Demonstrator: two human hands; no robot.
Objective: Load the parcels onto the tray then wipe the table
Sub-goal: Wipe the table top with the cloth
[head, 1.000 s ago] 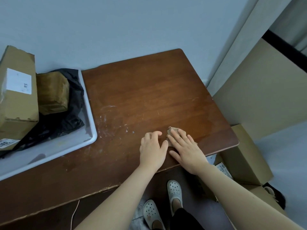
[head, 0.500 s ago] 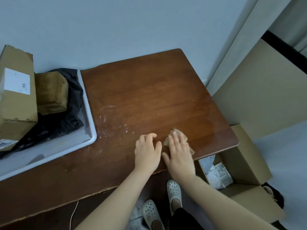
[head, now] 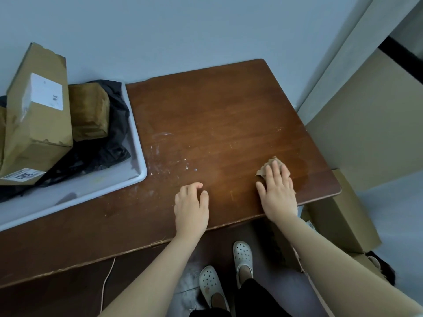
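Note:
A grey tray [head: 137, 143] at the left of the brown wooden table [head: 217, 115] holds a tall cardboard parcel [head: 39, 124], a smaller tape-wrapped parcel [head: 89, 115] and a black plastic bag parcel [head: 100, 152]. My right hand [head: 278, 193] lies flat on a small brown cloth [head: 273, 162] near the table's right front corner, covering most of it. A damp sheen shows on the wood beside it. My left hand [head: 191, 208] rests palm down on the table near the front edge, holding nothing.
White scuff marks [head: 169, 161] dot the wood beside the tray. Cardboard boxes [head: 338, 216] stand on the floor right of the table, against a large beige panel. A pale wall runs behind the table. My feet in white clogs are under the front edge.
My right hand has slid the cloth to the right along the front of the table, away from my left hand. The left hand has stayed almost in place.

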